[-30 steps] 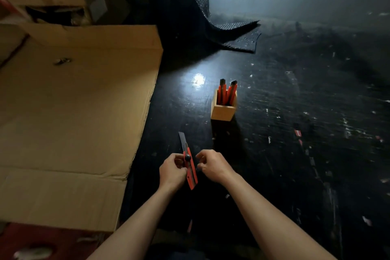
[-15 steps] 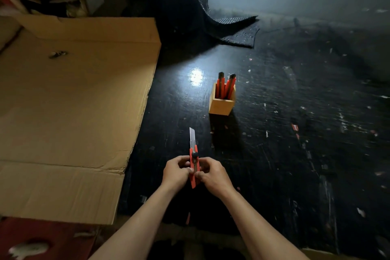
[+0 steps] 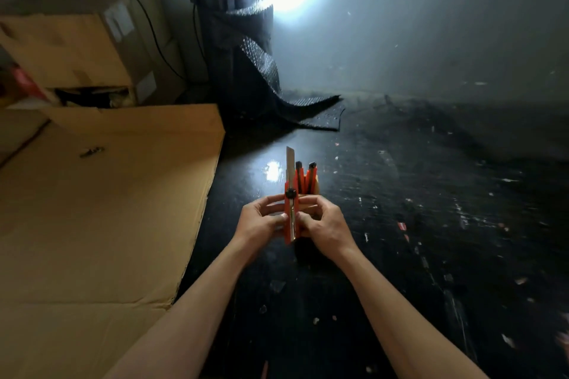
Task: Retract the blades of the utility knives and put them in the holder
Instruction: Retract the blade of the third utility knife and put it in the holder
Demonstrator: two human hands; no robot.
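Note:
An orange utility knife (image 3: 291, 212) stands upright between both hands, its steel blade sticking out at the top and its black lock wheel facing me. My left hand (image 3: 261, 220) grips the handle from the left. My right hand (image 3: 323, 223) grips it from the right, thumb on the handle. Just behind the knife, partly hidden by it and my fingers, sits the small wooden holder (image 3: 315, 186) on the black floor, with several orange knives (image 3: 304, 177) standing in it, black ends up.
A large flattened cardboard sheet (image 3: 101, 218) covers the floor on the left. Cardboard boxes (image 3: 92, 49) are stacked at the back left. A roll of black bubble wrap (image 3: 243, 61) stands behind, its loose end trailing across the scuffed black floor (image 3: 431, 224).
The view has tilted upward, so the wall and roll show. The knife, held in both hands, now stands upright in front of the holder; its blade still sticks out.

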